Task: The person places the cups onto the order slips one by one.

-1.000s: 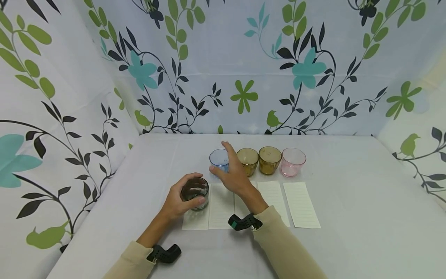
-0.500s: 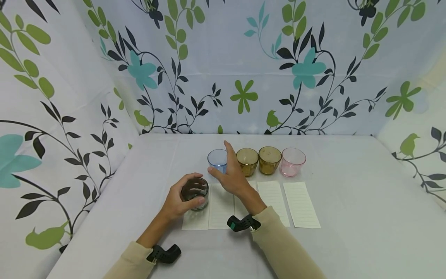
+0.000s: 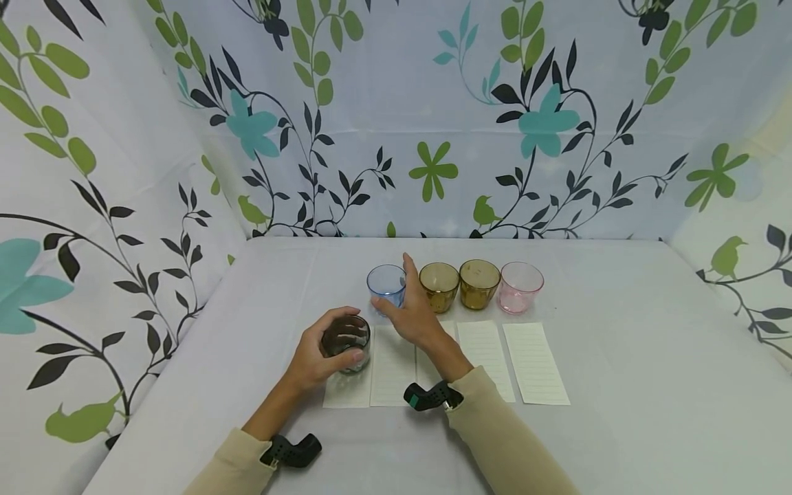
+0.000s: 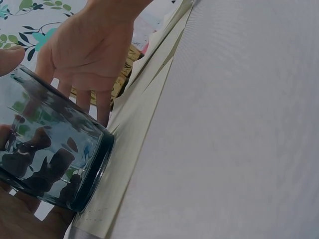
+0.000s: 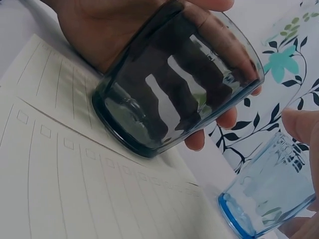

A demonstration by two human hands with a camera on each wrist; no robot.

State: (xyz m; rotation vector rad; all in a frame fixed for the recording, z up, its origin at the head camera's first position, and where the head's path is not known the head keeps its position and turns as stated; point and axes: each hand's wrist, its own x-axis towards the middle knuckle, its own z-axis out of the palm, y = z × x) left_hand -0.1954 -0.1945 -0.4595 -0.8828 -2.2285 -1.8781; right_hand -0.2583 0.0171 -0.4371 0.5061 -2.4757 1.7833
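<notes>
My left hand point(image 3: 312, 356) grips a dark smoky glass point(image 3: 340, 337) from its left, fingers behind and thumb in front. That glass stands over the leftmost lined paper slip point(image 3: 346, 393). My right hand point(image 3: 417, 313) is at the blue glass point(image 3: 385, 289), its straight fingers along the right side and its thumb across the front. In the right wrist view the blue glass point(image 4: 7, 94) shows only faintly elsewhere; here the clear-blue tumbler point(image 5: 269, 194) sits between thumb and fingers. Whether the thumb presses on it I cannot tell.
Right of the blue glass stand two amber glasses point(image 3: 440, 292) and a pink glass point(image 3: 520, 292) in a row. Several lined paper slips point(image 3: 535, 364) lie side by side in front of them. A patterned curtain point(image 3: 396, 124) hangs behind the white table point(image 3: 637, 344).
The blue glass has shifted slightly left, away from the amber ones. My right fingers have moved a little right and the thumb has lowered slightly. The left hand and dark glass stay put.
</notes>
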